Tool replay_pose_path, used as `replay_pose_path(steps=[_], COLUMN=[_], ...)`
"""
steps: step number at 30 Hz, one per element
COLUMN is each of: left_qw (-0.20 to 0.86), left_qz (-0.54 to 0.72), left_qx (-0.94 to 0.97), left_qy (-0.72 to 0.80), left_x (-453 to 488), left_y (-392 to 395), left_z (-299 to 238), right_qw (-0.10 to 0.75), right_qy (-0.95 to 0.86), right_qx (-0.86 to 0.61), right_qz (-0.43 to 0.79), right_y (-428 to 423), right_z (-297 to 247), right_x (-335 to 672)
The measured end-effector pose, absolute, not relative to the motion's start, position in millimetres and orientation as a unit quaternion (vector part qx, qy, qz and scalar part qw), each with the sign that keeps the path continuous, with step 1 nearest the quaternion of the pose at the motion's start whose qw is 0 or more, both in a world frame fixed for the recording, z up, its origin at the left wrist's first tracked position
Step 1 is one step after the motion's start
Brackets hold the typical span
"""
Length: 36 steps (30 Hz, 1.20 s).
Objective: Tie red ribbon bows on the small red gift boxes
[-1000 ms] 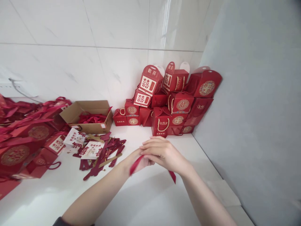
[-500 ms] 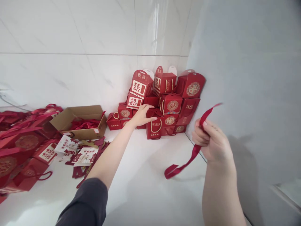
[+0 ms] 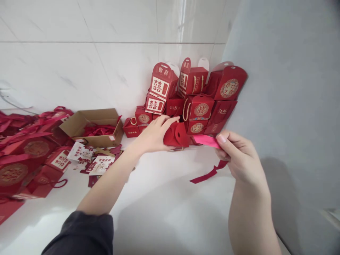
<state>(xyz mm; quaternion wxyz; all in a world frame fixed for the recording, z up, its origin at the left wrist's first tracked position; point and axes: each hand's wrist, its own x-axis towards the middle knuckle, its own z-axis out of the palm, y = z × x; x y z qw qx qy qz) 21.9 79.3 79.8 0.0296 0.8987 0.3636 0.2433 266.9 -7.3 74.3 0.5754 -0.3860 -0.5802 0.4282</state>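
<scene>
My left hand (image 3: 154, 134) is closed around a small red gift box (image 3: 177, 135) and holds it just in front of the stack of red gift boxes (image 3: 198, 95) piled in the corner. My right hand (image 3: 239, 156) pinches a red ribbon (image 3: 209, 141) between thumb and fingers. One end of the ribbon points toward the held box. The other end hangs down and trails on the white table (image 3: 164, 209).
A cardboard box (image 3: 92, 127) with red ribbons inside stands left of the stack. Loose cards and red strips (image 3: 98, 163) lie in front of it. Flat red bags (image 3: 23, 159) pile up at the far left. A grey wall (image 3: 287, 106) closes the right side.
My left hand has taken a small red box from the stack and pulled it forward. My right hand has lowered the ribbon toward that box.
</scene>
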Motion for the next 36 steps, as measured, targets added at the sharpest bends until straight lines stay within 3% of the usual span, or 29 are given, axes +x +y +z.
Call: replay_pose_path(steps=[3,8,11,19,30,36], left_qw=[0.096,0.235,0.262,0.176,0.207,0.220], left_qz=[0.200,0.173,0.193,0.230,0.253,0.269], left_qx=[0.892,0.847,0.852,0.866,0.849,0.836], left_qy=[0.395,0.445,0.411,0.407,0.416,0.424], left_x=[-3.4,-36.4,-43.8,-34.0,-30.2,-27.7], left_y=[35.8,17.3,18.8,21.1,23.3,22.8], left_z=[66.5,1.5,-12.9,-5.1,-16.6,-17.0], right_qw=[0.469,0.233,0.171,0.186,0.193,0.210], right_qy=[-0.658,-0.805,-0.830,-0.817,-0.787,-0.768], right_qx=[-0.430,-0.472,-0.481,-0.496,-0.530,-0.499], right_qz=[0.403,0.275,0.224,0.229,0.248,0.343], right_y=[-1.7,10.8,15.7,19.1,25.7,30.6], right_z=[72.5,55.2,42.5,36.0,28.7,23.5], right_x=[262.8,235.9,221.1,216.0,212.5,209.2])
